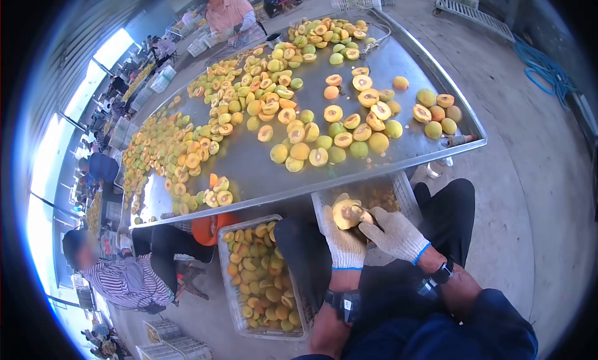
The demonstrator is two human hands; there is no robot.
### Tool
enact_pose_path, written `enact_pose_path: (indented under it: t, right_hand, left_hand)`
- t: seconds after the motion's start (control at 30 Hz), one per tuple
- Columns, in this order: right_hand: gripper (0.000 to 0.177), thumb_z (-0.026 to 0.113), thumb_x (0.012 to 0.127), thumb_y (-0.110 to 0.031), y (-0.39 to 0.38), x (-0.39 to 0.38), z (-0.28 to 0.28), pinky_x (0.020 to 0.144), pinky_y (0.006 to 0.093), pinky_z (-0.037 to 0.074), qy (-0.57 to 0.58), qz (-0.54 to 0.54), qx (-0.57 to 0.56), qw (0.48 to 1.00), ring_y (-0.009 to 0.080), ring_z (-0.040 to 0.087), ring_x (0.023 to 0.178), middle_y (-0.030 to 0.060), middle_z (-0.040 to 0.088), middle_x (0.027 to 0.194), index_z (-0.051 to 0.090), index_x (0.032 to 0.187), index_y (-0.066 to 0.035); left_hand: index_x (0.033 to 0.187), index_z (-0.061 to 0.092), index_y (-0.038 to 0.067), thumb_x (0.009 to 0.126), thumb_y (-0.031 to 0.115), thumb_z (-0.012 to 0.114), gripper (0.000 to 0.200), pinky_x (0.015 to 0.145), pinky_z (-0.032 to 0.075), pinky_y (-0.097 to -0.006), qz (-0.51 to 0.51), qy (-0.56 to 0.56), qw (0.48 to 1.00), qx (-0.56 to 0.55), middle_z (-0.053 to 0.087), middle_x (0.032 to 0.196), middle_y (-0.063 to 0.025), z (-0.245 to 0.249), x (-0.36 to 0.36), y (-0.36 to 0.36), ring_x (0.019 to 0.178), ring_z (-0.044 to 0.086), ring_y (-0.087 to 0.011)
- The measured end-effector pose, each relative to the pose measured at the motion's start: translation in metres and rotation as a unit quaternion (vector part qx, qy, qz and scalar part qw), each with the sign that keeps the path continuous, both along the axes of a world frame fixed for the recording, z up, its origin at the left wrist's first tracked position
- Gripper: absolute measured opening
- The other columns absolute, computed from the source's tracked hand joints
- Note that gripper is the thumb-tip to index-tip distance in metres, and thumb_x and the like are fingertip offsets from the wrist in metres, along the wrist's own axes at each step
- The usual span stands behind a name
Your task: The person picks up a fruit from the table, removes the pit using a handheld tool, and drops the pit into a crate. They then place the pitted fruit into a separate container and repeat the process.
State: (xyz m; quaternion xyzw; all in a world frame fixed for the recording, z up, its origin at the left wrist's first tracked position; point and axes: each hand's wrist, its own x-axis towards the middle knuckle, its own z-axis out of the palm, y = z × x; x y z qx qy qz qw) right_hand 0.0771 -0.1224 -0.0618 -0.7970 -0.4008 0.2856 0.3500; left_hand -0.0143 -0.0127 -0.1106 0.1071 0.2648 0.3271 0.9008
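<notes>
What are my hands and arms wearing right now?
The left hand and right hand wear white knit gloves with blue-edged cuffs. Black strapped devices sit on the left wrist and right wrist. A dark blue sleeve covers the right arm.

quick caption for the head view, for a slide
Gloved left hand holds a halved peach, right hand touching it, by a metal table of cut fruit.

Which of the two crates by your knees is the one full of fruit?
The crate left of the left hand, heaped with yellow fruit halves. The other crate, under the right hand, shows only brownish bits.
</notes>
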Motion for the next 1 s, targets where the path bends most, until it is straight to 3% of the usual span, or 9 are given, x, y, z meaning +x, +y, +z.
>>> enact_pose_path:
  t: [0.13, 0.33, 0.5, 0.73, 0.83, 0.9, 1.0]
  right_hand:
    - [0.043, 0.062, 0.102, -0.044, 0.002, -0.002, 0.004, 0.074, 0.0577, 0.052, -0.022, 0.007, -0.006, 1.000, 0.0506, 0.068, 0.085, 0.0296, 0.071, 0.089, 0.063, 0.114, -0.003]
    - [0.049, 0.055, 0.104, -0.044, 0.008, -0.010, 0.003, 0.071, 0.0590, 0.052, -0.033, 0.016, -0.018, 0.999, 0.0504, 0.068, 0.078, 0.0299, 0.070, 0.085, 0.057, 0.129, -0.002]
    - [0.063, 0.053, 0.105, -0.043, 0.008, -0.014, 0.001, 0.066, 0.0593, 0.052, -0.035, 0.022, -0.041, 0.998, 0.0506, 0.068, 0.073, 0.0317, 0.068, 0.080, 0.045, 0.143, 0.007]
    - [0.064, 0.052, 0.105, -0.043, 0.007, -0.011, 0.002, 0.067, 0.0603, 0.052, -0.001, 0.025, -0.038, 0.999, 0.0510, 0.068, 0.073, 0.0324, 0.068, 0.079, 0.045, 0.142, 0.009]
    - [0.062, 0.051, 0.106, -0.045, 0.007, -0.007, 0.000, 0.067, 0.0598, 0.051, 0.005, 0.021, -0.022, 1.000, 0.0512, 0.068, 0.074, 0.0319, 0.068, 0.081, 0.047, 0.143, 0.004]
    - [0.056, 0.051, 0.106, -0.047, 0.009, -0.001, -0.002, 0.067, 0.0589, 0.052, -0.073, 0.060, -0.050, 0.994, 0.0513, 0.068, 0.076, 0.0310, 0.069, 0.083, 0.052, 0.139, -0.002]
    - [0.052, 0.051, 0.106, -0.048, 0.010, 0.003, -0.007, 0.067, 0.0584, 0.051, -0.048, 0.070, -0.025, 0.996, 0.0511, 0.067, 0.076, 0.0310, 0.068, 0.083, 0.054, 0.135, -0.005]
  left_hand:
    - [0.128, 0.061, 0.002, 0.104, 0.057, 0.054, 0.061, 0.090, 0.057, -0.0442, 0.023, 0.041, 0.998, 0.048, 0.067, 0.106, -0.0151, -0.003, 0.005, -0.004, 0.095, 0.066, -0.0284]
    - [0.117, 0.063, 0.002, 0.106, 0.057, 0.050, 0.058, 0.087, 0.059, -0.0459, 0.037, 0.071, 0.995, 0.064, 0.068, 0.106, -0.0166, -0.001, 0.007, -0.004, 0.092, 0.068, -0.0306]
    - [0.113, 0.064, 0.001, 0.107, 0.057, 0.044, 0.059, 0.084, 0.060, -0.0489, 0.049, 0.095, 0.992, 0.068, 0.068, 0.107, -0.0176, 0.012, 0.012, -0.006, 0.093, 0.068, -0.0326]
    - [0.111, 0.064, 0.000, 0.111, 0.050, 0.040, 0.055, 0.084, 0.061, -0.0495, 0.027, 0.126, 0.988, 0.082, 0.067, 0.108, -0.0178, 0.012, 0.013, -0.003, 0.093, 0.068, -0.0321]
    - [0.111, 0.063, 0.000, 0.112, 0.047, 0.042, 0.052, 0.083, 0.061, -0.0483, 0.034, 0.120, 0.990, 0.071, 0.067, 0.107, -0.0176, 0.014, 0.014, -0.002, 0.092, 0.068, -0.0316]
    - [0.111, 0.063, 0.000, 0.112, 0.046, 0.043, 0.051, 0.083, 0.061, -0.0474, 0.039, 0.104, 0.992, 0.057, 0.067, 0.106, -0.0174, 0.016, 0.014, 0.001, 0.091, 0.068, -0.0312]
    - [0.107, 0.064, 0.000, 0.111, 0.044, 0.045, 0.048, 0.079, 0.061, -0.0447, 0.039, 0.113, 0.991, 0.054, 0.068, 0.100, -0.0168, 0.022, 0.015, 0.003, 0.085, 0.068, -0.0308]
